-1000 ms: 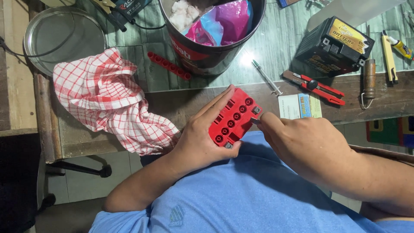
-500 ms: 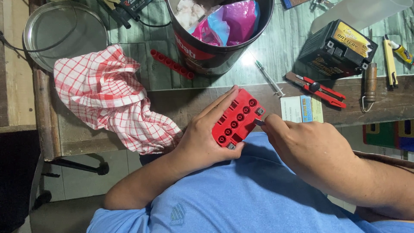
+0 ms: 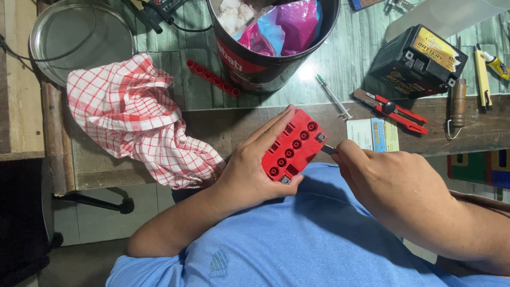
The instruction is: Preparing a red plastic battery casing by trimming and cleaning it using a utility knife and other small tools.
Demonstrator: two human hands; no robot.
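The left hand [image 3: 249, 172] is wrapped around a red battery top [image 3: 294, 146], a rectangular plastic block held tilted just above the person's lap, clear of the table [image 3: 223, 125] edge, with its row of round cell openings facing up. All the openings that show look uncapped, and a red strip of joined caps [image 3: 212, 77] lies on the table well beyond the left hand, beside the dark metal bucket [image 3: 255, 64], so pulling the caps seems to be done. The right hand [image 3: 388, 175] is clenched around a thin metal tool [image 3: 328, 150] whose tip touches the block's corner near a small grey terminal; most of the tool is hidden in the fist, so its kind cannot be told. The work at that corner looks to be in hand and unfinished, and nothing has been put back over the holes. A red-checked cloth [image 3: 133, 119] lies crumpled left of the left hand. Beyond the right hand lie a syringe [image 3: 333, 96], a red utility knife [image 3: 390, 109] and a black battery [image 3: 417, 61], all untouched. Whether the cells hold liquid cannot be seen.
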